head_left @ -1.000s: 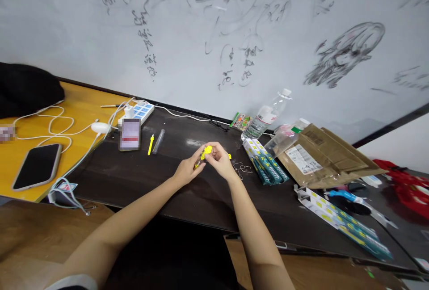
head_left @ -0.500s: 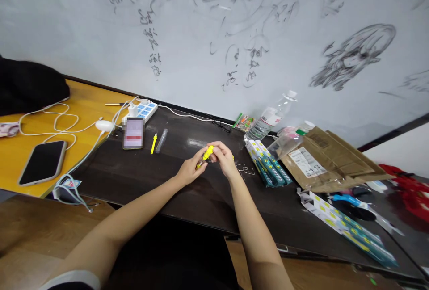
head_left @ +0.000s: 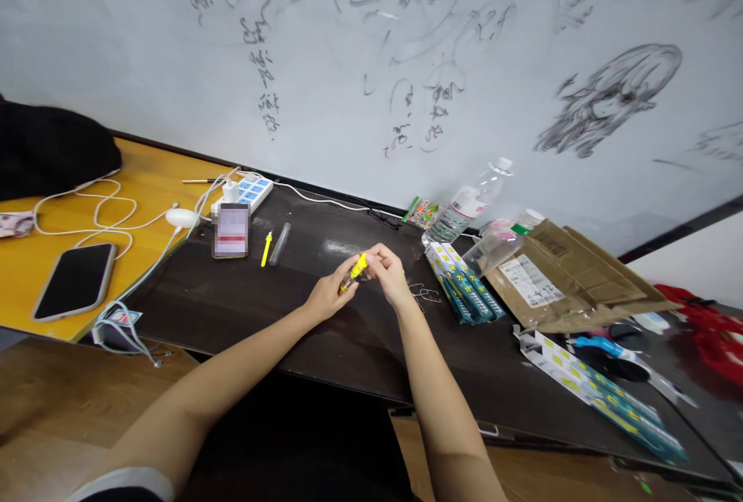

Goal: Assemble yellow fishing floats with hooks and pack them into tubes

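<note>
Both my hands meet above the middle of the dark table (head_left: 244,309), pinching one small yellow pen-like piece (head_left: 355,270). My left hand (head_left: 328,295) grips its lower end with closed fingers. Closed on its upper end, my right hand (head_left: 388,273) has the fingertips pressed together. To the left, a loose yellow pen core (head_left: 266,247) and a clear tube (head_left: 279,243) lie side by side. Green and yellow packs (head_left: 461,281) lie just right of my hands, with thin wire clips (head_left: 426,295) between.
A phone (head_left: 73,280), white cables and a power strip (head_left: 247,192) sit at the left on the yellow table. A plastic bottle (head_left: 467,203), cardboard envelopes (head_left: 572,270) and more packs (head_left: 604,397) crowd the right. A scribbled whiteboard stands behind.
The yellow piece has turned slightly between my fingers and my hands have drawn closer around it. The view shifted a little down and left after the earliest frame.
</note>
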The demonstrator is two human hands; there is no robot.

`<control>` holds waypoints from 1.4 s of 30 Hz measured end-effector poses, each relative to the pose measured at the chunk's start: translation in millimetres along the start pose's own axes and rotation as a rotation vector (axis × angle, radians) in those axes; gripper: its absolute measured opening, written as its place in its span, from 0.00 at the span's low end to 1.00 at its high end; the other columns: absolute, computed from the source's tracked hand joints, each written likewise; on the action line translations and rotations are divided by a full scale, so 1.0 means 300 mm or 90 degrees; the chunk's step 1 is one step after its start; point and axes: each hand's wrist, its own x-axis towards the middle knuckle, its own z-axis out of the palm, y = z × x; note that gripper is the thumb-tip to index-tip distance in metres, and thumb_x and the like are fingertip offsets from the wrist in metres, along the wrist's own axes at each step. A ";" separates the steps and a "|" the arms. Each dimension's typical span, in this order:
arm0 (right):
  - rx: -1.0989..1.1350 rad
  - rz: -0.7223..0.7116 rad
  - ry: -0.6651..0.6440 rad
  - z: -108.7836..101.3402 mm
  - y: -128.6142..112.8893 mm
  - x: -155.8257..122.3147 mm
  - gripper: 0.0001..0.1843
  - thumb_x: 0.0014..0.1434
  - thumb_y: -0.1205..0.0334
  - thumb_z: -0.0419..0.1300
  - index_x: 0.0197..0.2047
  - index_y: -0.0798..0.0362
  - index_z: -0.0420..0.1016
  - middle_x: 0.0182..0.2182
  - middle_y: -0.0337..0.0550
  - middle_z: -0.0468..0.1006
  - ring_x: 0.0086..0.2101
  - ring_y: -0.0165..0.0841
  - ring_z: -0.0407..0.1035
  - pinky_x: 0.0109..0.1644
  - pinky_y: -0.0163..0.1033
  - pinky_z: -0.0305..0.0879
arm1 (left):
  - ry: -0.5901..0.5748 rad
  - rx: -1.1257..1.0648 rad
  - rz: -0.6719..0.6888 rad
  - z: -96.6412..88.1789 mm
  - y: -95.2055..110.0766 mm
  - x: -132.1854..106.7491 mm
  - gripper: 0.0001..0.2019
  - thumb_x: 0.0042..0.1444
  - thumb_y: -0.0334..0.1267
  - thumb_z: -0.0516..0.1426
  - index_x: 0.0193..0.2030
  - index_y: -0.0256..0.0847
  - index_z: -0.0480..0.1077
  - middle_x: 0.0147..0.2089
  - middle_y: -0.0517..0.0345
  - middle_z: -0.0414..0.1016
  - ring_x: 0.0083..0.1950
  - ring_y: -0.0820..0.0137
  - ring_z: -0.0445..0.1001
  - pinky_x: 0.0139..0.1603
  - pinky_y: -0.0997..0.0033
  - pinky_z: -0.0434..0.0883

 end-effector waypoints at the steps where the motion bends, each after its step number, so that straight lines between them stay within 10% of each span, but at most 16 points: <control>1: 0.003 -0.003 0.015 0.003 0.002 0.000 0.16 0.53 0.49 0.62 0.29 0.52 0.64 0.18 0.31 0.63 0.18 0.23 0.55 0.22 0.31 0.52 | 0.003 0.006 0.000 0.000 0.000 0.000 0.26 0.55 0.37 0.55 0.62 0.43 0.59 0.35 0.58 0.72 0.33 0.72 0.71 0.40 0.75 0.66; 34: 0.155 0.032 0.046 0.045 0.007 0.005 0.18 0.49 0.54 0.67 0.26 0.51 0.59 0.19 0.29 0.63 0.17 0.21 0.55 0.19 0.28 0.51 | 0.006 0.092 0.075 0.008 -0.021 -0.002 0.29 0.60 0.38 0.51 0.67 0.40 0.50 0.49 0.51 0.74 0.41 0.71 0.75 0.41 0.75 0.69; 42: 0.191 0.050 -0.013 0.022 0.014 -0.017 0.13 0.54 0.55 0.61 0.40 0.53 0.75 0.19 0.32 0.59 0.21 0.25 0.56 0.24 0.32 0.58 | 0.012 0.096 0.059 0.008 -0.022 -0.005 0.28 0.60 0.38 0.51 0.66 0.40 0.51 0.43 0.55 0.76 0.36 0.73 0.75 0.38 0.77 0.69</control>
